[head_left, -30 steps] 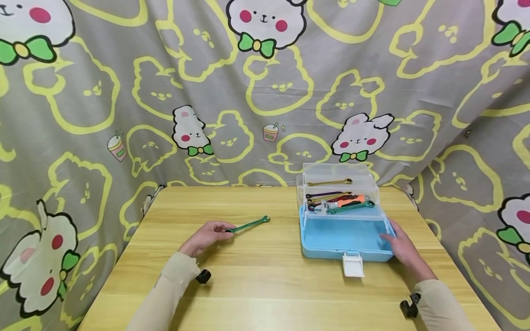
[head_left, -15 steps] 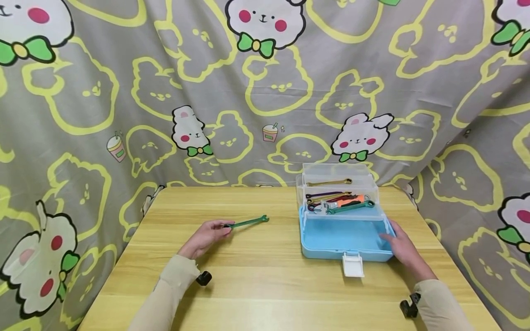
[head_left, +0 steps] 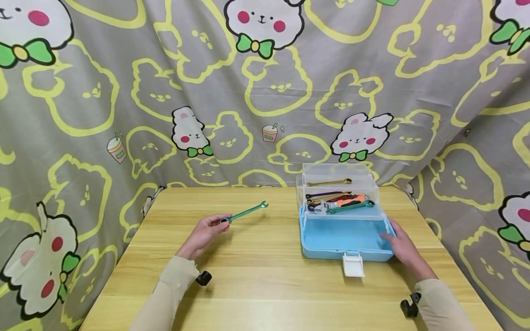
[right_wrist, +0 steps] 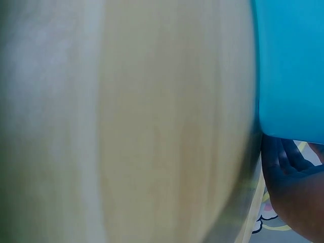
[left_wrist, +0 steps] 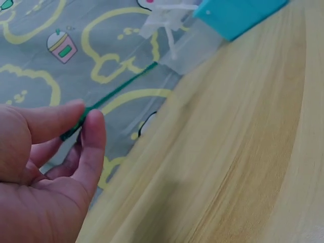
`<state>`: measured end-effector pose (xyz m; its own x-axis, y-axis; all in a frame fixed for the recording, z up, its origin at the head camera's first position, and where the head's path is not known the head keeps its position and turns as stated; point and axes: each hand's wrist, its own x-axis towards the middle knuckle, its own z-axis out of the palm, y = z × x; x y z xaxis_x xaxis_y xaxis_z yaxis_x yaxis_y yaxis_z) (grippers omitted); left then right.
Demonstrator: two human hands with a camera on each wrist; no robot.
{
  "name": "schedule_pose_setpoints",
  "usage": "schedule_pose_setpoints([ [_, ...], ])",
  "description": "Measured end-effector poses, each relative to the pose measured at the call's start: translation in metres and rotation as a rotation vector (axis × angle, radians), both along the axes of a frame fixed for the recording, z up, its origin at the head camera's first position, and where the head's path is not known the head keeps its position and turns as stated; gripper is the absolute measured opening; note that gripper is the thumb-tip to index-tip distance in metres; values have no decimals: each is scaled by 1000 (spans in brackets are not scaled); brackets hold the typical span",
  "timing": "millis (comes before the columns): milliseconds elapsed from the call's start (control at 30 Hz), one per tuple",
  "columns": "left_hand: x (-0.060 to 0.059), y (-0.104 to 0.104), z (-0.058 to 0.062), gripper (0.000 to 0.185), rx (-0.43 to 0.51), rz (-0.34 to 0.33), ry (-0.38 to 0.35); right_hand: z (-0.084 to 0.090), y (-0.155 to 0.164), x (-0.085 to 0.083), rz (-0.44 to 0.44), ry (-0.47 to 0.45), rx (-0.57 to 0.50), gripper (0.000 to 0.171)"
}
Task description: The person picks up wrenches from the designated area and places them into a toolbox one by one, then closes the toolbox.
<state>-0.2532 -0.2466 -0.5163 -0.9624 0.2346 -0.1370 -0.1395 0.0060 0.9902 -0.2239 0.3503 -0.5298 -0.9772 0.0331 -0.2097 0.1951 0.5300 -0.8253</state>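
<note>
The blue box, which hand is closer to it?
Right. The right hand rests against the right side of the blue box. The left hand is off to the box's left, pinching a green wrench above the table.

- A wooden table with a pale, yellowish grain runs across the lower part of the head view, its planks lying side to side.
- A grey curtain hangs behind the table and wraps round both of its sides, falling in soft folds.
- The cloth is printed with yellow bunny outlines, white bunnies with pink cheeks and green bows, and small drink cups.
- The light is even and soft, with only faint shadows on the tabletop.
</note>
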Motion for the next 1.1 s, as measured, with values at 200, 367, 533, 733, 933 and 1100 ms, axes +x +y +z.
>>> schedule_pose_setpoints([
  [200,0,-2,4,48,30,9,39,0,0,0,-2,-7,4,73],
  [367,0,-2,10,49,47,14,47,-1,0,1,0,-19,-1,73],
  [533,0,0,16,52,58,6,60,-1,1,0,3,-13,-5,73],
  [733,-2,4,21,51,71,8,69,-1,1,-1,3,-19,-14,73],
  [933,-4,10,21,50,82,26,89,-2,2,-1,3,-12,-17,74],
  [1100,-6,15,20,49,88,40,79,-3,3,-2,4,-13,-15,74],
])
